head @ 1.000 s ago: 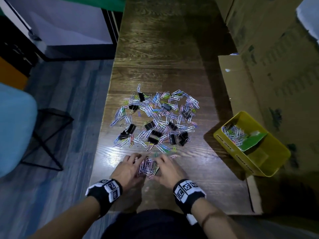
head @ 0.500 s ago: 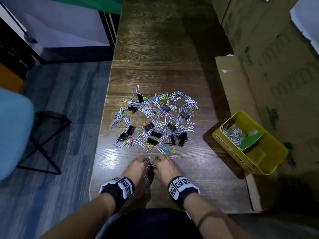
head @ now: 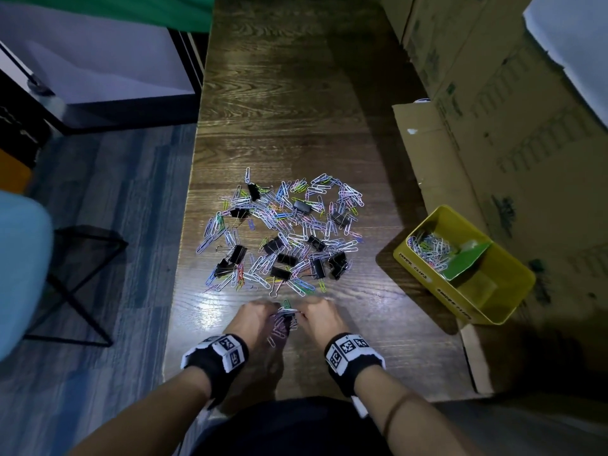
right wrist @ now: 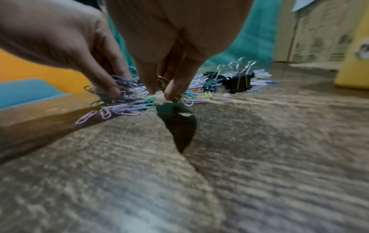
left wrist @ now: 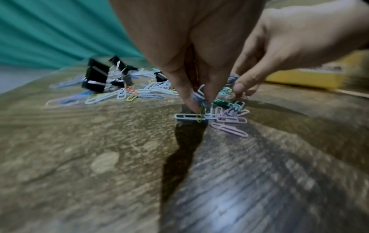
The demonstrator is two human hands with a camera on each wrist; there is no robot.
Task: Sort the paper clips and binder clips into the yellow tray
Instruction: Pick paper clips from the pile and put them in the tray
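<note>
A heap of coloured paper clips (head: 286,222) mixed with black binder clips (head: 283,259) lies in the middle of the wooden table (head: 279,93). Near the table's front edge my left hand (head: 255,319) and right hand (head: 317,319) meet over a small bunch of paper clips (head: 285,319). In the left wrist view my left hand (left wrist: 199,100) pinches paper clips (left wrist: 199,96) between thumb and fingers. In the right wrist view my right hand (right wrist: 160,93) pinches paper clips (right wrist: 162,83) too. More loose clips (left wrist: 229,118) lie under both hands. The yellow tray (head: 513,291) stands at the right with paper clips (head: 427,250) in one compartment.
A green card (head: 464,263) leans inside the tray as a divider. Cardboard boxes (head: 510,110) line the table's right side. A blue chair (head: 19,274) and a black wire stand (head: 82,281) are on the floor to the left. The table's left edge is close to my left hand.
Both hands have drawn together from flat, spread positions beside the small bunch and now pinch clips from it, fingers curled.
</note>
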